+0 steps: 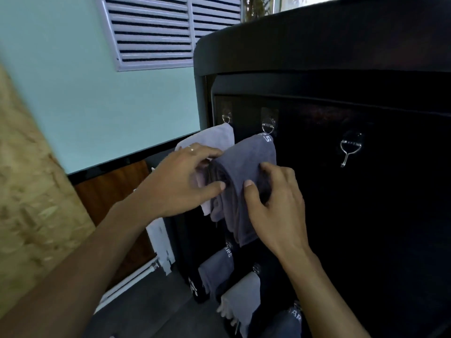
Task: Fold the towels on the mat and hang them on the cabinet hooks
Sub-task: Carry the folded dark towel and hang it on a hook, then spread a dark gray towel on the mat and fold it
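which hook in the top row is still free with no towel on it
The rightmost hook. Its metal prong hangs bare against the cabinet, while the other two top hooks carry the white towel and grey towel.

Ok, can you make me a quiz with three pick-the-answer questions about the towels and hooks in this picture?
1. Where does the white towel hang?
A. left of the grey towel
B. right of the bare hook
C. on the window slats

2. What colour is the towel both hands are touching?
A. red
B. grey
C. green

3. What is on the rightmost hook in the top row?
A. a white towel
B. a bag
C. nothing

Answers:
1. A, the white towel sits on the leftmost hook beside the grey towel.
2. B, the left hand and right hand both grip grey cloth.
3. C, that hook is bare metal against the dark cabinet.
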`<state>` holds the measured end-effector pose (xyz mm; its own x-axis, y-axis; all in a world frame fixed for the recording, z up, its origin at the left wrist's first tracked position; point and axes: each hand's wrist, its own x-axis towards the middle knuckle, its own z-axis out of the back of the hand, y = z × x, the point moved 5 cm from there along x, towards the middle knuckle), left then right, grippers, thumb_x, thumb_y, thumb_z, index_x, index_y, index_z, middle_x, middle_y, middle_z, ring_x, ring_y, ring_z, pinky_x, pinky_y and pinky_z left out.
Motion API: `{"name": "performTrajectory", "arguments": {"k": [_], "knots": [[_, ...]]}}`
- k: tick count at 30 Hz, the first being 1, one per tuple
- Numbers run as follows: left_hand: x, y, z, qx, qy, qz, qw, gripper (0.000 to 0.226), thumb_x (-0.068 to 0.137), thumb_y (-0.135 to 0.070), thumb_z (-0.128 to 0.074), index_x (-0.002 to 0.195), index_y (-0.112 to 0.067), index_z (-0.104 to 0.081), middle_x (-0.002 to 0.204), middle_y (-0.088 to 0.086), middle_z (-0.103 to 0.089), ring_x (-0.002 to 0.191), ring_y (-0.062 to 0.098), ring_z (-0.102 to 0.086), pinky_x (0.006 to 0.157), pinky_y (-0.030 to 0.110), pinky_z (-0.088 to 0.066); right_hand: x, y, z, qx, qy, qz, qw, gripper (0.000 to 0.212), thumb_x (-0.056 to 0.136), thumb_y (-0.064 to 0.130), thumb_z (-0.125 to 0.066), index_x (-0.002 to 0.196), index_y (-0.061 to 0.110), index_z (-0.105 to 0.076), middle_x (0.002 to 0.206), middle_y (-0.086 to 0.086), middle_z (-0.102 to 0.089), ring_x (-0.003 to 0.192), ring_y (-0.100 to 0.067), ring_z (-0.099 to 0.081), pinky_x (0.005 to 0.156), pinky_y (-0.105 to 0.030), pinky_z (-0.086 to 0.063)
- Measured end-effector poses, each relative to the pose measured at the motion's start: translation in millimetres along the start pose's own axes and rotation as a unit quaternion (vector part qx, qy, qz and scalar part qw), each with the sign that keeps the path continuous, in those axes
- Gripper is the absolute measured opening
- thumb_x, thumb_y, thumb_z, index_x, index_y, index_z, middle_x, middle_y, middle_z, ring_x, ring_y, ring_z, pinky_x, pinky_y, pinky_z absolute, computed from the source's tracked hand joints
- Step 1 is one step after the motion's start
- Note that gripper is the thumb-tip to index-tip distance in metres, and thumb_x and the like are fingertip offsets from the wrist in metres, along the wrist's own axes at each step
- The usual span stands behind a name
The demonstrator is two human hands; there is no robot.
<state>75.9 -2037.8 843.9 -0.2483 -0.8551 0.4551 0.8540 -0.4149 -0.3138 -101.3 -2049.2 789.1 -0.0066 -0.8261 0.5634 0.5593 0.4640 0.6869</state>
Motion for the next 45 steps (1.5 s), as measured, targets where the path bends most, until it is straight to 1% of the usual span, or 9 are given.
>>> {"name": "performTrajectory", "arguments": {"k": [4,9,11,14,19,22,28,34,45], "knots": [[-64.5,-18.4,-5.2,0.112,-0.048,0.050,0.991,0.053,0.080,-0.047,-0.058,0.127,-0.022,-0.057,0.120,-0.004,-0.060,0.107,0.013,-0.057,0.088,0.032,-0.049,-29.1,5.7,9.2,0.013,0.052,0.114,0.992,0.038,0.091,0.038,-0.056,0.124,0.018,-0.054,0.119,0.001,-0.053,0.109,-0.017,-0.051,0.085,-0.032,-0.047],[-166.6,-53.9,-47.7,0.172,-0.012,0.205,0.963,0.050,0.083,-0.050,-0.050,0.125,-0.025,-0.059,0.120,-0.003,-0.061,0.105,0.019,-0.062,0.081,0.037,-0.053,-86.6,-4.6,4.1,0.049,0.190,0.198,0.960,0.040,0.088,0.038,-0.056,0.119,0.014,-0.058,0.109,-0.003,-0.059,0.103,-0.022,-0.056,0.080,-0.039,-0.051],[-207.8,-77.9,-69.4,0.168,0.019,0.260,0.951,0.048,0.079,-0.049,-0.047,0.119,-0.027,-0.061,0.114,-0.005,-0.063,0.100,0.020,-0.064,0.078,0.039,-0.053,-115.1,-14.5,-2.1,0.038,0.268,0.214,0.939,0.041,0.089,0.040,-0.056,0.122,0.015,-0.057,0.113,-0.003,-0.058,0.108,-0.024,-0.054,0.084,-0.042,-0.050],[-265.7,-117.2,-96.4,0.170,0.041,0.345,0.922,0.045,0.075,-0.051,-0.045,0.110,-0.030,-0.062,0.107,-0.007,-0.065,0.099,0.020,-0.064,0.077,0.034,-0.052,-161.4,-28.2,-7.7,0.005,0.379,0.234,0.895,0.043,0.092,0.042,-0.056,0.129,0.019,-0.052,0.122,0.000,-0.054,0.114,-0.022,-0.051,0.082,-0.034,-0.042],[-350.6,-186.7,-130.9,0.178,0.061,0.454,0.871,0.042,0.085,-0.048,-0.056,0.122,-0.028,-0.058,0.118,-0.003,-0.064,0.108,0.021,-0.061,0.085,0.035,-0.051,-242.1,-36.6,5.7,-0.007,0.503,0.270,0.821,0.045,0.093,0.042,-0.055,0.131,0.021,-0.049,0.126,-0.001,-0.052,0.114,-0.024,-0.053,0.088,-0.038,-0.047],[-395.4,-233.4,-152.9,0.160,0.061,0.496,0.851,0.042,0.088,-0.047,-0.055,0.126,-0.029,-0.054,0.124,-0.008,-0.059,0.113,0.018,-0.058,0.089,0.033,-0.048,-289.3,-36.9,27.7,-0.003,0.539,0.295,0.789,0.042,0.092,0.043,-0.056,0.128,0.023,-0.052,0.123,0.000,-0.054,0.114,-0.021,-0.054,0.090,-0.038,-0.048],[-479.4,-337.0,-200.2,0.120,0.036,0.561,0.819,0.045,0.081,-0.051,-0.048,0.121,-0.030,-0.056,0.112,-0.009,-0.060,0.105,0.019,-0.061,0.083,0.037,-0.051,-389.7,-52.9,94.8,-0.018,0.600,0.349,0.719,0.043,0.092,0.043,-0.056,0.131,0.024,-0.051,0.127,0.003,-0.053,0.119,-0.018,-0.051,0.094,-0.035,-0.045],[-539.5,-454.7,-242.1,0.105,0.025,0.627,0.771,0.041,0.089,-0.046,-0.054,0.127,-0.029,-0.053,0.120,-0.007,-0.059,0.111,0.020,-0.058,0.084,0.033,-0.047,-480.4,-73.3,176.9,-0.040,0.651,0.411,0.637,0.045,0.092,0.045,-0.056,0.132,0.025,-0.049,0.127,0.005,-0.051,0.121,-0.018,-0.049,0.092,-0.034,-0.044],[-612.2,-672.9,-321.7,0.077,-0.018,0.773,0.630,0.041,0.087,-0.042,-0.054,0.126,-0.029,-0.053,0.117,-0.007,-0.060,0.107,0.021,-0.060,0.081,0.037,-0.051,-615.1,-118.5,307.8,0.015,0.706,0.489,0.512,0.044,0.089,0.039,-0.063,0.127,0.019,-0.055,0.125,-0.003,-0.056,0.117,-0.024,-0.054,0.095,-0.037,-0.045]]}}
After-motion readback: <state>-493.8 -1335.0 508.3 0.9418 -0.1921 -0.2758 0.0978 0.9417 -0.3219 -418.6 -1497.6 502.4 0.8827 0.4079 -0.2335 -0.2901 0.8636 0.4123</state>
